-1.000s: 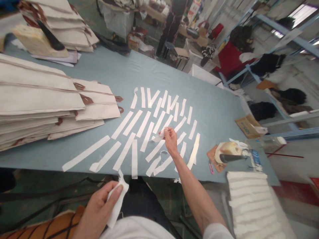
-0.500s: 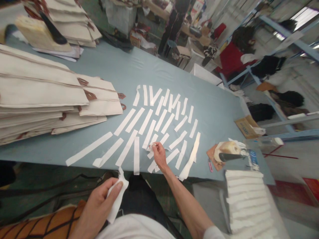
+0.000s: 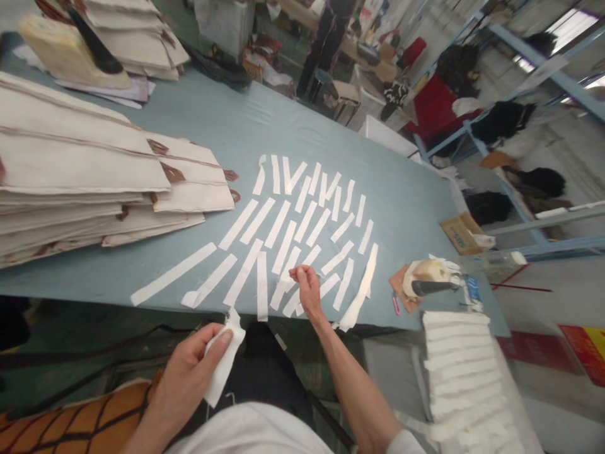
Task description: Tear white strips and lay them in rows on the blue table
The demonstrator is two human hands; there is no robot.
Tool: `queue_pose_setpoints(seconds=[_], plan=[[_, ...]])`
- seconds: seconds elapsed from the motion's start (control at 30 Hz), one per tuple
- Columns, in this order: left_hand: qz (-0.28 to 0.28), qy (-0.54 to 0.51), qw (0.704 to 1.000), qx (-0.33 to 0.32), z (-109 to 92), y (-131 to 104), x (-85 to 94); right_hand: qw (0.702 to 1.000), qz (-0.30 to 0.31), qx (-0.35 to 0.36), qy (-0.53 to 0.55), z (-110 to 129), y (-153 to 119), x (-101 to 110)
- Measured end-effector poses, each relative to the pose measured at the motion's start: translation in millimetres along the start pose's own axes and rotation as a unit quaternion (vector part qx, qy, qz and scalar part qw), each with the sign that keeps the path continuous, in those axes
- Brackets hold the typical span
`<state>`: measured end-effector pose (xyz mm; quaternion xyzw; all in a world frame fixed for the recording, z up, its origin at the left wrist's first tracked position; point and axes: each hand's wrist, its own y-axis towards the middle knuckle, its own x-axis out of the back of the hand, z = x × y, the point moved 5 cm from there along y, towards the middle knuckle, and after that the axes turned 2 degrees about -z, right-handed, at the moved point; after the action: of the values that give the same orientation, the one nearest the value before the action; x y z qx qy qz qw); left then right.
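Observation:
Near the front edge of the table, my left hand (image 3: 191,362) is closed around a bundle of white fabric strips (image 3: 222,369), thumb on top and the frayed end sticking up. Over the table, my right hand (image 3: 308,287) has its fingers drawn together, and no strip shows in them. Just below its fingertips a white strip (image 3: 282,293) lies on the table. Many more white strips lie slanted in rough rows, such as a long strip (image 3: 174,274) at the left. A longer cream strip (image 3: 362,293) lies at the right, its frayed end at the table edge.
Stacked cream fabric pieces with brown tabs (image 3: 85,157) cover the left of the blue-grey table (image 3: 401,195). A clothes iron (image 3: 432,280) rests on a brown pad at the right, near a pink cutter (image 3: 396,304). Folded white fabric (image 3: 456,372) is piled at lower right.
The white strip that was in my right fingers now lies on the table, and that hand has shifted slightly. My left hand still grips its bundle. The camera view has tilted a little.

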<state>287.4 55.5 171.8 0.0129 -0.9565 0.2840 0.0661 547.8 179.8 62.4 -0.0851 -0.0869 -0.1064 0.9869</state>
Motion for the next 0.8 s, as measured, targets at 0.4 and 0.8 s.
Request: queue_pose_setpoints(seconds=[0.4,0.8], plan=[[0.013,-0.319,0.945,0.070,-25.5,-5.8,-1.1,0.892,0.162,0.390,-0.161,158.7,-99.7,-24.4],[-0.004,-0.330,0.943,0.037,-33.8,-15.4,1.1,0.752,0.229,0.590,-0.188,191.3,-131.9,-43.5]])
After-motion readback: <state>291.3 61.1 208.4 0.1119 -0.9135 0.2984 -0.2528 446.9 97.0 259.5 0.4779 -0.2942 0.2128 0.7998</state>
